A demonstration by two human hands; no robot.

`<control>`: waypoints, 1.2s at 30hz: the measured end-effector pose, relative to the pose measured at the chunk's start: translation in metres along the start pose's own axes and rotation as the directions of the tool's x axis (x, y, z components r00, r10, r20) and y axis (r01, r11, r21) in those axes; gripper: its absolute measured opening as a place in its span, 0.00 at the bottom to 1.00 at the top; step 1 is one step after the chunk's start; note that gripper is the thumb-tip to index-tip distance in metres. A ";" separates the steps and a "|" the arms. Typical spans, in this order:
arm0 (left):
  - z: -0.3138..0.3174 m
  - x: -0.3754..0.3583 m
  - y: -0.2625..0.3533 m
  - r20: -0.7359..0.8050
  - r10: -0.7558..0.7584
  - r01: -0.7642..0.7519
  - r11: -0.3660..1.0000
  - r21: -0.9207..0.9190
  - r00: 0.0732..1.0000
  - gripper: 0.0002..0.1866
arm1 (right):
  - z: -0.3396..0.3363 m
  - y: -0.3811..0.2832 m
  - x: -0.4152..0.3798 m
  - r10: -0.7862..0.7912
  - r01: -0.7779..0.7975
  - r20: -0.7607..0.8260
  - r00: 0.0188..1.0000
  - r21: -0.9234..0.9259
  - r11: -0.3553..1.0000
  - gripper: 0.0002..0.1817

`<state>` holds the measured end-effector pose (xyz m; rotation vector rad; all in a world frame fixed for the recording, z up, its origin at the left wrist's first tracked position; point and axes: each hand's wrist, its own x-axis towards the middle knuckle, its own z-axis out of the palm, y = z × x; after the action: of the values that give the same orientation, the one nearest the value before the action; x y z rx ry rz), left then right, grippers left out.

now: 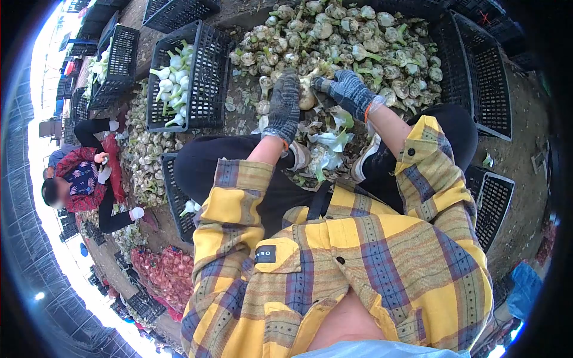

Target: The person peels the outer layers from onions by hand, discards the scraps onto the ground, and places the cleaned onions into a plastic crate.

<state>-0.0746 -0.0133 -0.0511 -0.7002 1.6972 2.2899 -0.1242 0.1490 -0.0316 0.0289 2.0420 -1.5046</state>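
Observation:
My left hand (283,107), in a grey knitted glove, is closed against the left side of a pale brownish bulb (307,98) that looks like an onion or garlic. From the right, my right hand (349,92) in a matching glove has its fingers curled and pinched at the upper part of that bulb. My fingers partly hide it. Just beyond both hands spreads a large heap of untrimmed bulbs (334,36) with short stems and dirty skins. Peeled leaves and husks (331,143) lie below my hands, between my shoes.
A black crate (206,77) with cleaned white bulbs (174,83) stands left of the heap. Another black crate (492,77) stands at the right. More crates lie near my knees. At the left, a person (80,185) sits beside another bulb pile (146,161); red net sacks (161,271) lie behind.

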 end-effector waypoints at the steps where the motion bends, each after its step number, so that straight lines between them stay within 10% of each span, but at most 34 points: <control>1: -0.006 0.005 -0.004 0.043 0.171 -0.177 0.963 0.203 0.984 0.22 | -0.003 -0.005 -0.005 -0.121 0.112 -0.034 0.992 -0.199 0.974 0.26; 4: -0.008 0.006 0.005 0.182 0.390 -0.420 0.702 0.575 0.903 0.20 | -0.006 0.000 -0.003 -0.283 0.236 -0.059 0.957 -0.407 0.882 0.25; 6: -0.004 0.001 0.008 0.203 0.503 -0.492 0.549 0.675 0.840 0.19 | -0.014 -0.005 -0.001 -0.486 0.541 0.276 0.829 -0.616 0.573 0.13; 7: 0.000 0.001 0.009 0.204 0.501 -0.492 0.551 0.674 0.841 0.19 | -0.011 -0.004 -0.001 -0.342 0.407 0.256 0.904 -0.277 0.870 0.11; 13: 0.007 -0.001 0.011 0.071 0.462 -0.446 0.789 0.422 0.884 0.17 | -0.006 -0.011 0.003 -0.125 0.161 0.114 0.986 -0.412 0.897 0.14; 15: 0.001 0.007 0.004 0.222 0.622 -0.594 0.490 0.638 0.751 0.17 | -0.005 -0.016 0.003 -0.081 0.119 0.105 0.991 -0.427 0.896 0.18; 21: 0.000 0.000 0.010 0.268 0.569 -0.514 0.328 0.793 0.777 0.18 | -0.007 -0.028 -0.012 -0.089 0.088 0.016 0.996 -0.367 0.926 0.31; 28: -0.003 0.017 -0.012 0.221 0.619 -0.559 0.426 0.711 0.754 0.18 | -0.007 -0.028 -0.016 -0.258 0.244 0.030 0.966 -0.447 0.861 0.28; 36: 0.014 0.000 0.019 0.012 0.377 -0.353 0.853 0.385 0.926 0.21 | -0.006 -0.004 -0.005 -0.344 0.319 0.036 0.938 -0.475 0.820 0.25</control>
<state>-0.0861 -0.0061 -0.0316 -0.3945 2.3935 2.0601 -0.1239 0.1542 -0.0252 -0.5153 2.5041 -1.1483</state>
